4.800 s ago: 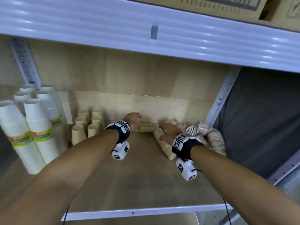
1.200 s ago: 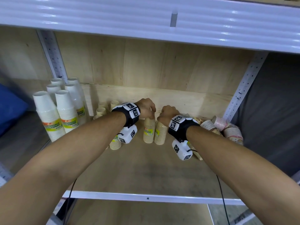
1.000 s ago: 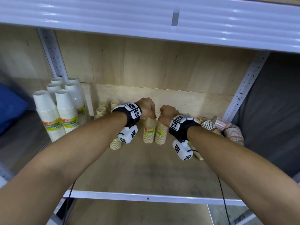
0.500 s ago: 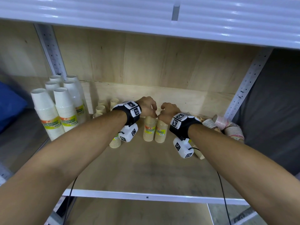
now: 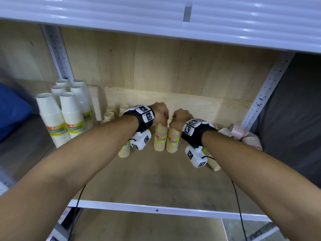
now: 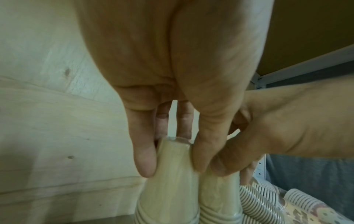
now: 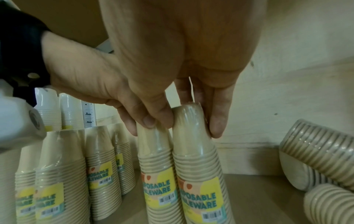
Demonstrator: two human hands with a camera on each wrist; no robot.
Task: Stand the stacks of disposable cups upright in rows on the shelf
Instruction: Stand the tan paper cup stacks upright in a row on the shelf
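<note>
Two wrapped stacks of beige cups stand upright side by side mid-shelf, the left stack (image 5: 160, 139) (image 7: 157, 166) and the right stack (image 5: 172, 142) (image 7: 199, 174). My left hand (image 5: 160, 116) (image 6: 172, 165) pinches the top of the left stack from above. My right hand (image 5: 179, 117) (image 7: 189, 124) pinches the top of the right stack. The two hands touch each other. More upright beige stacks (image 5: 124, 150) (image 7: 103, 159) stand in rows just to the left.
Tall white cup stacks (image 5: 69, 119) stand at the far left. At the right, striped and patterned stacks (image 5: 239, 133) and a beige stack (image 5: 214, 164) lie on their sides. The upper shelf (image 5: 156, 18) hangs low overhead. The shelf's front edge (image 5: 156, 210) is near me.
The two beige stacks that lay on their sides 4.8 s ago now stand upright together. Over the last second both hands stay on the stack tops, barely moving.
</note>
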